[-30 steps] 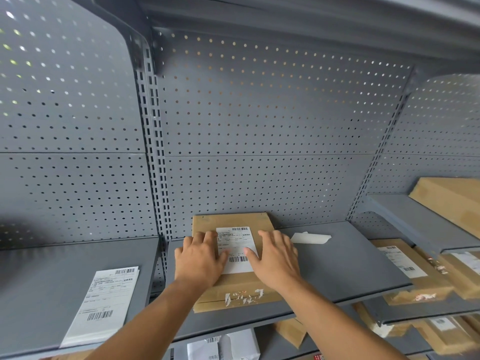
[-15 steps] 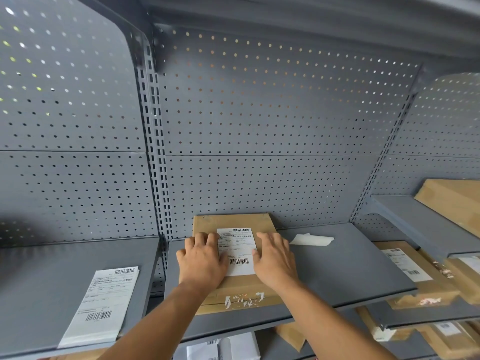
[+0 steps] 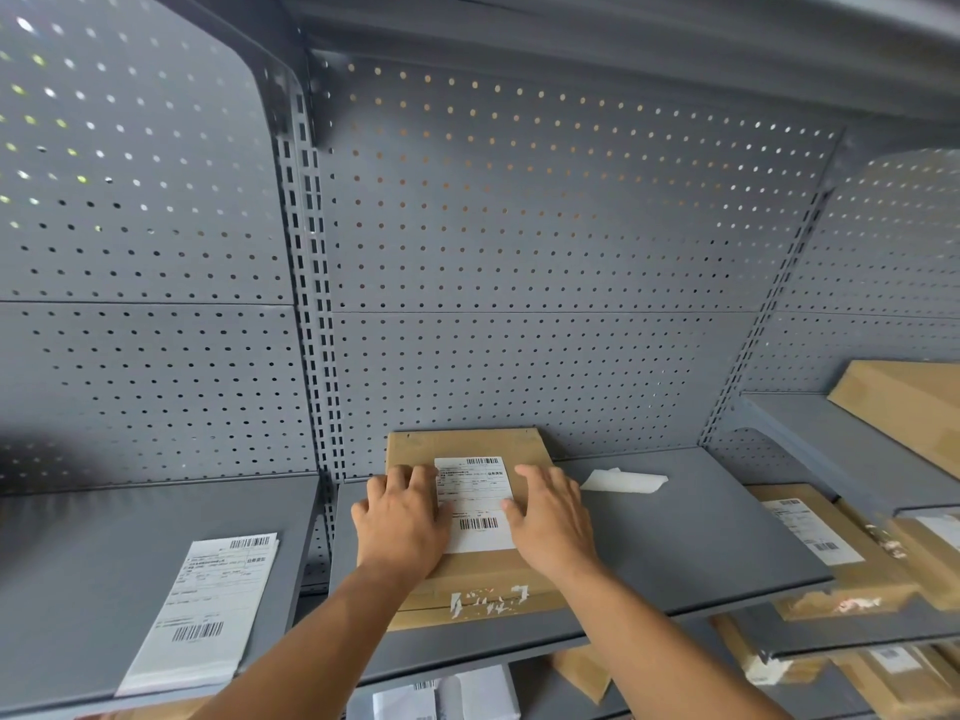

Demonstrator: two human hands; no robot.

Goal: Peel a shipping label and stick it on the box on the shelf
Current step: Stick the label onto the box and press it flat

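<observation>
A flat brown cardboard box (image 3: 467, 579) lies on the middle grey shelf (image 3: 675, 543), against the perforated back wall. A white shipping label (image 3: 475, 496) with barcodes lies flat on the box's top. My left hand (image 3: 402, 522) rests palm down on the label's left edge, fingers spread. My right hand (image 3: 553, 517) lies palm down on the label's right edge, fingers spread. Neither hand grips anything. A torn strip of old tape (image 3: 488, 600) marks the box's near end.
A stack of unpeeled label sheets (image 3: 208, 610) lies on the left shelf. A crumpled white backing paper (image 3: 623, 481) sits right of the box. More labelled boxes (image 3: 826, 553) fill the shelves at right and below. The upper shelf overhangs close above.
Both hands have slid outward from the label's middle to its side edges, uncovering more of the label. The box has not moved.
</observation>
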